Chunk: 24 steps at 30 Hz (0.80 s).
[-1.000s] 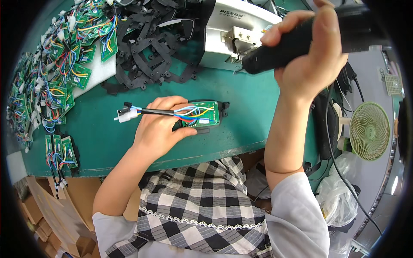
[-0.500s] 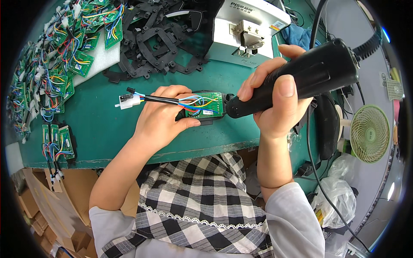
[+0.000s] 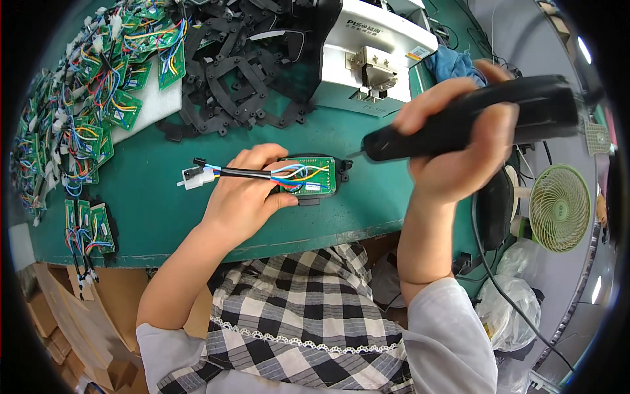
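Right hand [image 3: 467, 157] swings its gripped electric screwdriver [image 3: 541, 108] back, bit [image 3: 356, 154] clear; left hand [image 3: 233, 197] holds the circuit board [image 3: 319, 177] firmly.

- The head view looks from the wearer's head, left of two side-by-side fisheyes.
- It faces down over the green table [image 3: 367, 197], checked apron [image 3: 302, 308] at bottom centre.
- It sits near, closer to the right hand [image 3: 453, 175] than the left hand [image 3: 241, 192].

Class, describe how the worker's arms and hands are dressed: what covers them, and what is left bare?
Both the left hand and right hand are bare and ungloved, as are the forearms. Plain light grey sleeves end near the elbows.
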### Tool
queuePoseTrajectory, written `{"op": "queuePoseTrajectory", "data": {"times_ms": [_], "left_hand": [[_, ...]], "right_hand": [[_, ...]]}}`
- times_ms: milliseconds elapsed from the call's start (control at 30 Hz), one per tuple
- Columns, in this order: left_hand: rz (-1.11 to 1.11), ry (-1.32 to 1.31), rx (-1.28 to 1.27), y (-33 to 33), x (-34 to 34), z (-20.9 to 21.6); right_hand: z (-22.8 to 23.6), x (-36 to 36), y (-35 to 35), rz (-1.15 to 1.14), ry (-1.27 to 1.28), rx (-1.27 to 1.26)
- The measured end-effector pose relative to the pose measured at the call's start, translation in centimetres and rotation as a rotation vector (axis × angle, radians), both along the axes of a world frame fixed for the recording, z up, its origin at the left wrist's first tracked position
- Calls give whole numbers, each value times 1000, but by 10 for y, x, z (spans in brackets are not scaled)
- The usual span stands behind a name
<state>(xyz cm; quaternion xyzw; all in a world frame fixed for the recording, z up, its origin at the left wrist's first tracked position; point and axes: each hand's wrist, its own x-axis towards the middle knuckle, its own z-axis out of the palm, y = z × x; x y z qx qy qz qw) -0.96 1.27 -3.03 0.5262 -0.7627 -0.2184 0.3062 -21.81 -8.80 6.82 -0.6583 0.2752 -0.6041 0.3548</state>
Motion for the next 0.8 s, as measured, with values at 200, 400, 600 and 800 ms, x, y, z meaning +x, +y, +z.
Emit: {"op": "queuePoseTrajectory", "data": {"times_ms": [200, 400, 600, 800], "left_hand": [[52, -23, 34, 4, -5, 5], [15, -184, -192, 6, -9, 6], [-14, -244, -245, 5, -6, 1], [-3, -212, -254, 5, -5, -3]], "right_hand": [[34, 1, -59, -112, -141, -268], [27, 18, -59, -154, -67, -231], [16, 35, -23, 32, -111, 49], [0, 81, 4, 255, -128, 95]]}}
